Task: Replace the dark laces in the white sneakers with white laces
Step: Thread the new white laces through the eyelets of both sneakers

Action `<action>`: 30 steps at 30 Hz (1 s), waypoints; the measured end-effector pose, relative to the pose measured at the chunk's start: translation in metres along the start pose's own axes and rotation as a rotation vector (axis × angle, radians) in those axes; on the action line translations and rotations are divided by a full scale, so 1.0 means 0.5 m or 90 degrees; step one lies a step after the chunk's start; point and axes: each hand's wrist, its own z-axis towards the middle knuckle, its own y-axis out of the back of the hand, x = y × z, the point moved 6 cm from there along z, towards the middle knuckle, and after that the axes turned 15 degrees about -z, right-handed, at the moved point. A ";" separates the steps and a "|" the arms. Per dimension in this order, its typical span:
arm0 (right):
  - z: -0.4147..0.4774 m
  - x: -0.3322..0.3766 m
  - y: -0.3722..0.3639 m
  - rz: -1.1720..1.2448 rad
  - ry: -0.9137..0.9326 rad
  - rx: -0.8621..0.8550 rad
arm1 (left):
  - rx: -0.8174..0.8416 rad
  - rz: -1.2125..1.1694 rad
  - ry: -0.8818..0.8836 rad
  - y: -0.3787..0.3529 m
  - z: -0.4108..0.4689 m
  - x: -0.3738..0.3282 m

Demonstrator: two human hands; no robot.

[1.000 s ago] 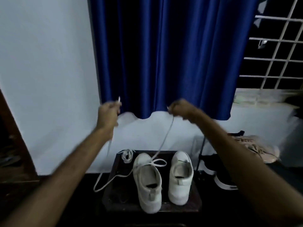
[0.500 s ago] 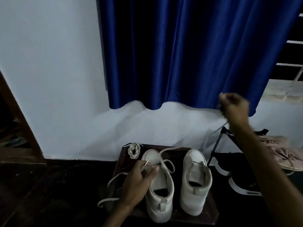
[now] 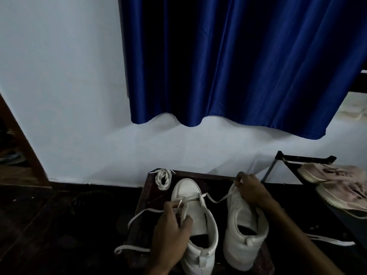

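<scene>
Left grip (image 3: 170,233) low and near, closed in a pinch, right grip (image 3: 251,190) farther forward, likewise pinching

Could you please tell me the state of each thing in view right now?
Left sneaker: upright, laced only at the front.
Right sneaker: upright, no lace visible.
White lace: slack, one end in each hand.
Spare lace: coiled, untouched.
Left hand: pinching lace tip.
Right hand: pinching lace end.

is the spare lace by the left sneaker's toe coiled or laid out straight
Coiled: the spare lace sits wound in a small ring-shaped bundle on the stool, just past the left sneaker toe.
</scene>
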 end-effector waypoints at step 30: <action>-0.116 0.251 0.053 0.357 0.228 0.082 | -0.117 -0.130 -0.040 0.011 0.046 0.030</action>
